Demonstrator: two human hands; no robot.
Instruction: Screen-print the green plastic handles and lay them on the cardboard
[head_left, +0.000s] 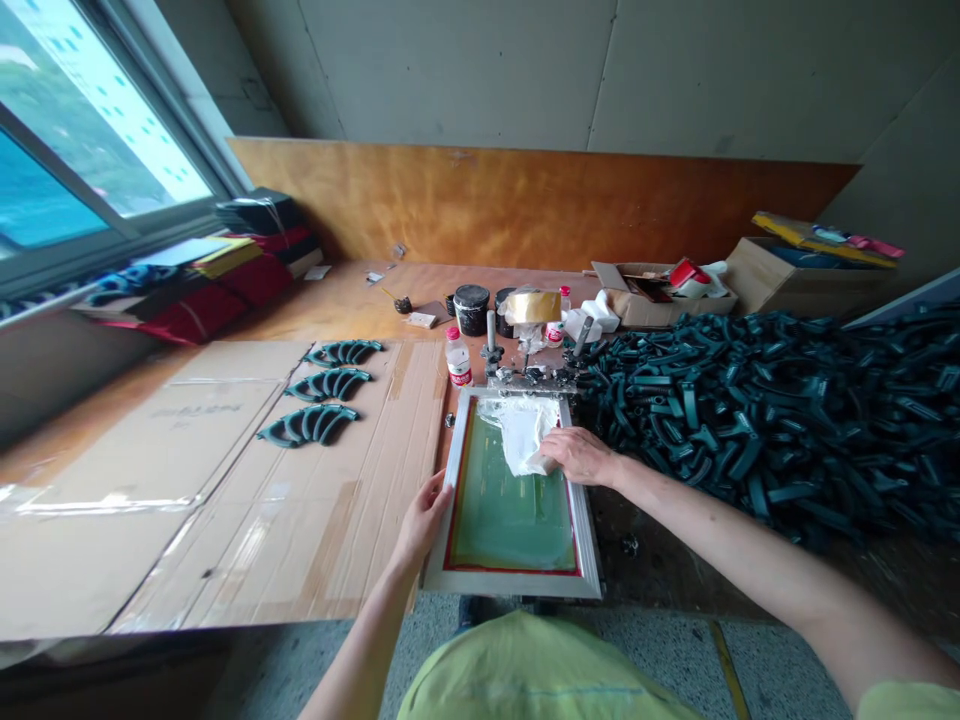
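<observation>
In front of me lies a screen-printing frame point(442, 530), a metal border around a green mesh point(514, 530). My right hand point(577, 455) grips a white cloth point(521, 432) that rests on the upper part of the mesh. The fingers are closed on the cloth's right edge. At the frame's left side, my left hand point(426, 510) holds the metal border with fingers against its edge. A metal clamp point(532, 378) sits at the frame's far end.
Several dark curved plastic parts point(309, 425) lie on the cardboard point(225, 540) at left. A large heap of dark plastic parts point(757, 420) fills the right. Beyond the frame stand a bottle point(458, 360), a black tub point(472, 310) and open cardboard boxes point(660, 308).
</observation>
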